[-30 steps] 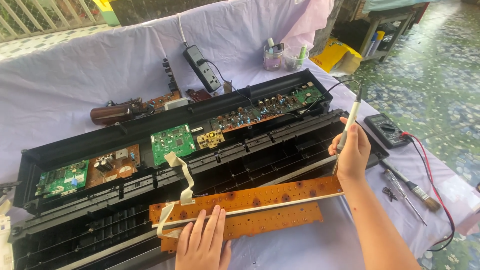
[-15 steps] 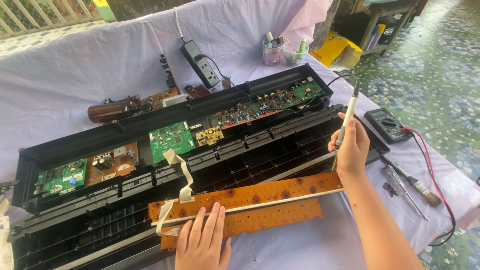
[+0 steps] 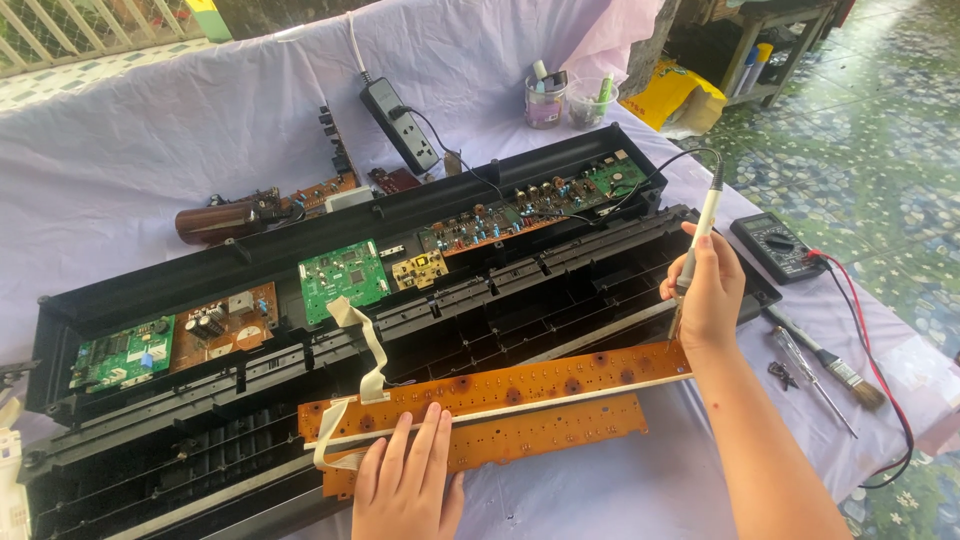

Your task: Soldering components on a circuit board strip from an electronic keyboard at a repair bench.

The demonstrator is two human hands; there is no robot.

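1. The long orange-brown circuit board strip (image 3: 500, 392) lay across the black keyboard chassis (image 3: 420, 330), its long axis running left to right.
2. The left hand (image 3: 408, 485) was pressed flat and open on its near-left part, grasping nothing.
3. The right hand (image 3: 708, 295) was clenched round a white soldering iron (image 3: 698, 238), held at the strip's right end, its tip hidden.

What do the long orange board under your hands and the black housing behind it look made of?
Long orange board: looks like matte phenolic or fibre laminate, flat and thin with rows of dark pads. Black housing: likely moulded plastic, with a dull sheen and ribbed slots. The left hand presses the board; the right hand grips a white soldering iron.
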